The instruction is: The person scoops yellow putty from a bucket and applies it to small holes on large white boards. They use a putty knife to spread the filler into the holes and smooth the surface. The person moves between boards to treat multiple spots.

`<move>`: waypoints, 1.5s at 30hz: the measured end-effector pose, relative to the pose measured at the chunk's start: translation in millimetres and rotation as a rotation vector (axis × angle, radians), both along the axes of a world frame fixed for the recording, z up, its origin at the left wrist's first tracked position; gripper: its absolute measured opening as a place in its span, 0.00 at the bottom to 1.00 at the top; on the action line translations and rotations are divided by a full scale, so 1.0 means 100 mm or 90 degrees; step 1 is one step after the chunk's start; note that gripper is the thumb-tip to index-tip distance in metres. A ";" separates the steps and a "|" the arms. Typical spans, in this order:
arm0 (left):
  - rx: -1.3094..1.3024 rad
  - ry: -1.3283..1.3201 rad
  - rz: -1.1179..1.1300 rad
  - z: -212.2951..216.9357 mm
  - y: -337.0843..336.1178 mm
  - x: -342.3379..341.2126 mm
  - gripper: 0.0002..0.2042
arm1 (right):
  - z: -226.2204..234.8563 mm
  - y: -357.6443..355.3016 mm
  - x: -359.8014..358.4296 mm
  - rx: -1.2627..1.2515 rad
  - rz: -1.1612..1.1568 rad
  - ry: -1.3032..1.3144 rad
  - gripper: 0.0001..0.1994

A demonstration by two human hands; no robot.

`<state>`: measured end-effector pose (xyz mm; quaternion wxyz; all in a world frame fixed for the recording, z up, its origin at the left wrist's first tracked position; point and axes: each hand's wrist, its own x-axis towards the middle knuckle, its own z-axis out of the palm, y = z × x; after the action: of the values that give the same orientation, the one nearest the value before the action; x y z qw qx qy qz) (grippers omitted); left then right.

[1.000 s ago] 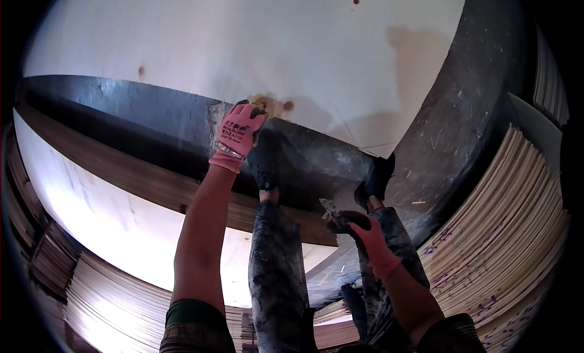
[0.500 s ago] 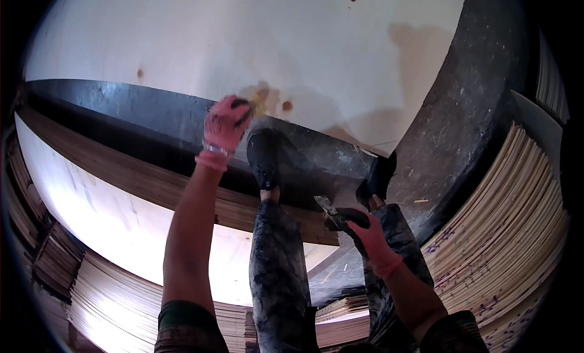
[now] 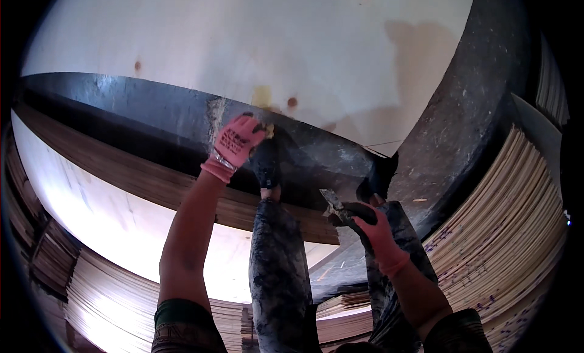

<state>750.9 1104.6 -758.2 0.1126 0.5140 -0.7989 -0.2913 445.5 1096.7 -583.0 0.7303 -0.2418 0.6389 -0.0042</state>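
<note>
My left hand (image 3: 237, 140), in a pink glove with dark fingertips, is just off the near edge of a large pale plywood sheet (image 3: 316, 55). Its fingers are closed on a small yellowish piece (image 3: 269, 131), too blurred to name exactly. On the sheet just beyond lies a yellow patch (image 3: 261, 96), beside a brown knot (image 3: 292, 102). Over my right leg, my right hand (image 3: 374, 228) grips a putty knife (image 3: 331, 199), its metal blade pointing up and left. A dark lump shows by the blade; the handle is mostly hidden by the dark-palmed glove.
A stack of plywood sheets (image 3: 134, 176) runs along the left, close before my legs. More sheet stacks (image 3: 499, 213) rise at the right and lower left. My dark shoes (image 3: 264, 164) stand near the sheet's edge on a scuffed dark floor (image 3: 450, 134).
My left hand has drawn back from the sheet's edge toward me, uncovering the yellow patch. My right hand has shifted slightly to the right, still holding the putty knife.
</note>
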 end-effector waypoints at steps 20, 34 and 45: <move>-0.011 0.000 0.008 -0.06 -0.51 0.04 0.17 | -0.19 0.15 -0.10 -0.053 0.038 0.044 0.14; 0.591 0.680 0.784 0.55 0.51 -0.67 0.09 | -0.47 -0.57 0.57 0.144 -0.277 -0.193 0.12; 0.946 1.151 1.017 0.77 0.40 -0.71 0.11 | -0.52 -0.50 0.96 -0.543 0.519 -0.277 0.16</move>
<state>679.4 1144.2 -681.7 0.4170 0.3988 0.3854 -0.7201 541.2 1047.1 -634.8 0.6255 -0.7298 0.2743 -0.0288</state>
